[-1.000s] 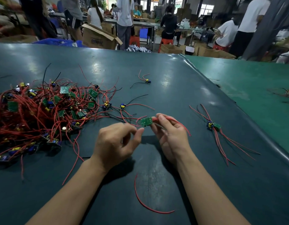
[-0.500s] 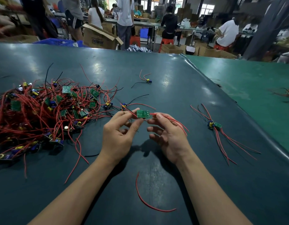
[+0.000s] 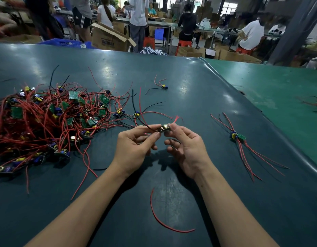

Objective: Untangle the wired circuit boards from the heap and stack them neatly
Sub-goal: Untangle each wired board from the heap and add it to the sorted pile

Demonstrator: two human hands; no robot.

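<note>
1. Head view shows a big workshop beyond the tabletop: people stand and sit at far benches among cardboard boxes and red stools.
2. Dark green and glossy, the tabletop meets a lighter green sheet to the right of the heap.
3. That heap, a tangle of red wires and small green boards, sits left of both hands and remains large, so I judge the job far from finished.
4. Well right of the heap lies the stack, boards with wires fanned out.
5. Right of the heap, lifted off the tabletop, the circuit board is pinched at one end by the left hand and at the other by the right hand; the two hands are close together.
6. Risks: a black lead runs back toward the heap, so a tug may drag neighbours along or strain a solder joint.
7. A loose red wire, nearer than the heap, could catch a forearm.
</note>
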